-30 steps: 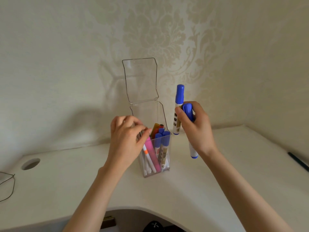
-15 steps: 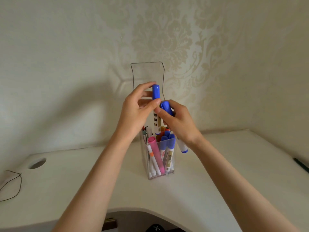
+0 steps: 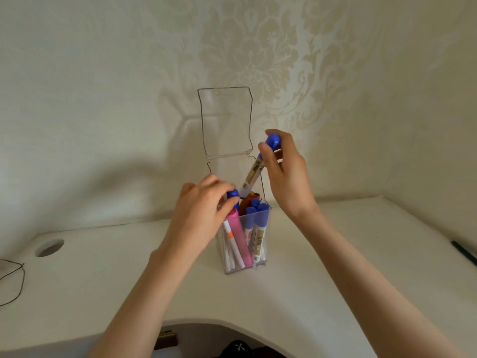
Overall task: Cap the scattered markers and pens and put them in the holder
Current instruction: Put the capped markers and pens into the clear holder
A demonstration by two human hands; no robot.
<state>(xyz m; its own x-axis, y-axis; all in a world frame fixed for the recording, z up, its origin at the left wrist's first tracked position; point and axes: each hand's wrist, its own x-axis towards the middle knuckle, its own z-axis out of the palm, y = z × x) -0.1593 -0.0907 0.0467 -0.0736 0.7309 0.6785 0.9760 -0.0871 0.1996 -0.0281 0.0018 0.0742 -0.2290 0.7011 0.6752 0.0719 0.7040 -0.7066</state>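
Note:
A clear plastic holder (image 3: 260, 267) with its lid (image 3: 224, 122) flipped up stands on the white desk. Inside are several capped markers and pens, among them a pink one (image 3: 238, 236) and blue-capped ones (image 3: 258, 220). My right hand (image 3: 286, 174) pinches a blue-capped white marker (image 3: 254, 171) near its cap, tilted, with its lower end at the holder's mouth. My left hand (image 3: 204, 215) grips another blue-capped marker (image 3: 233, 195) at the holder's left rim; its barrel is hidden behind my fingers.
The white desk (image 3: 103, 280) curves inward at the front. A round cable hole (image 3: 49, 247) and a thin dark wire (image 3: 15, 282) lie at the left. A dark pen (image 3: 463, 253) lies at the far right edge. Patterned wallpaper rises close behind the holder.
My left hand took one blue marker from my right and lowered it into the holder's left side. My right hand tilted the other marker down toward the opening.

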